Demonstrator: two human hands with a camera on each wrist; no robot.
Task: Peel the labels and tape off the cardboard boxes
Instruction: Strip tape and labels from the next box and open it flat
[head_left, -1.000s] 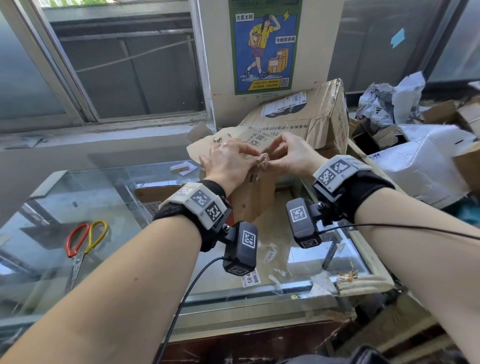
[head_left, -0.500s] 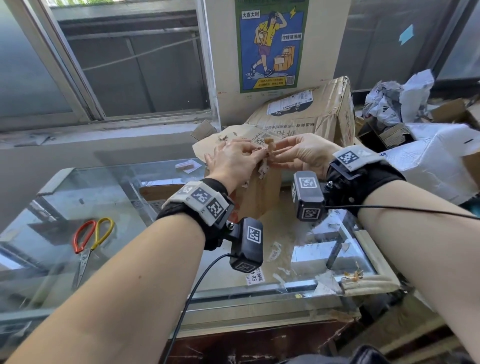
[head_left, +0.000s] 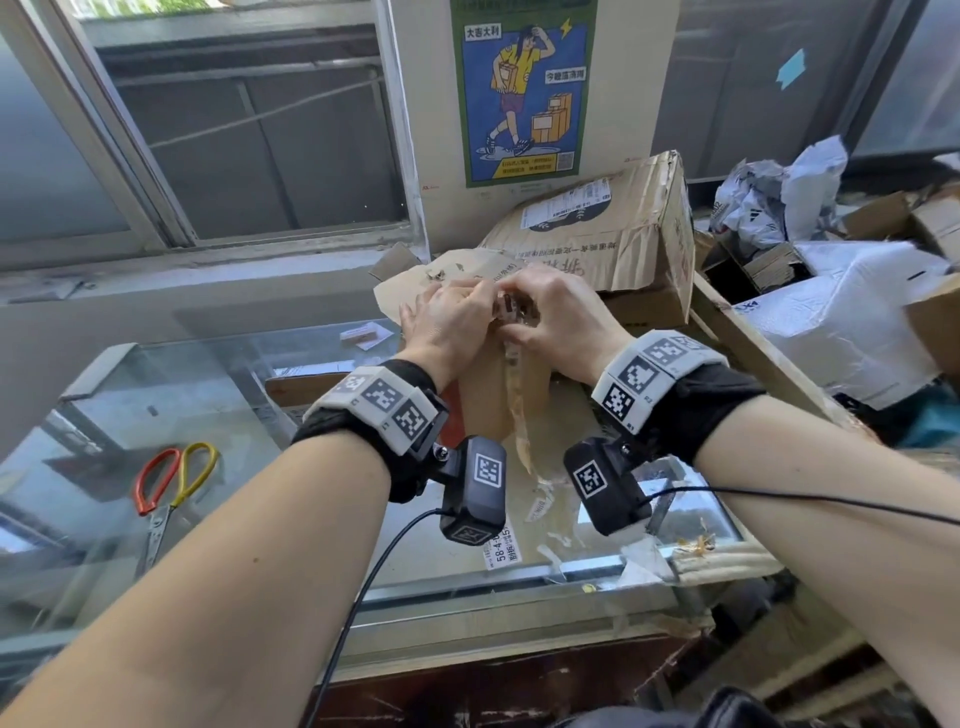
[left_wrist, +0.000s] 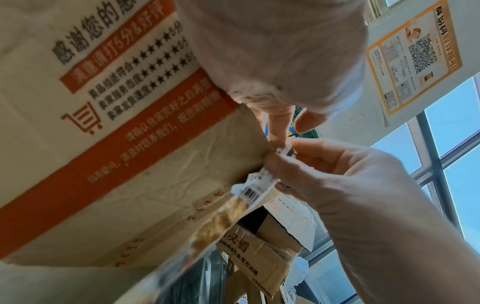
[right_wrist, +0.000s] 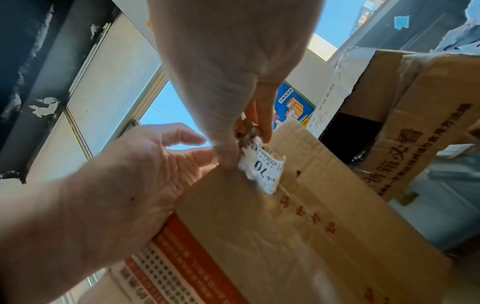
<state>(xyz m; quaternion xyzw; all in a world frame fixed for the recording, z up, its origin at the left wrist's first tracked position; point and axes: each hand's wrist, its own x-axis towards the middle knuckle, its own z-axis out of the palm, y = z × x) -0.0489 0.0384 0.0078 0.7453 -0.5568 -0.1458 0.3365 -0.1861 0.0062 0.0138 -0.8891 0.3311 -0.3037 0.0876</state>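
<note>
A flattened cardboard box (head_left: 483, 400) with orange print (left_wrist: 124, 131) stands on end on the glass counter. My left hand (head_left: 467, 301) lies over its top edge, fingers bent there (left_wrist: 293, 123) beside the label. My right hand (head_left: 524, 306) pinches a torn white label (right_wrist: 265, 170) between thumb and forefinger at that edge (left_wrist: 275, 162). The label's barcode end (left_wrist: 255, 188) hangs free. From it a clear tape strip (head_left: 519, 415) coated with brown cardboard fibre (left_wrist: 218, 224) dangles down the box front.
A large crumpled box (head_left: 613, 228) with its own label leans on the wall behind. White mailer bags (head_left: 841, 322) and more cartons pile up at the right. Red and yellow scissors (head_left: 171, 483) lie on the glass counter (head_left: 234, 415). Peeled scraps (head_left: 540, 512) lie near its front.
My right hand pulled the label up and out, then came back to the top edge. A longer tape strip now hangs loose down the box. The left hand stayed on the edge.
</note>
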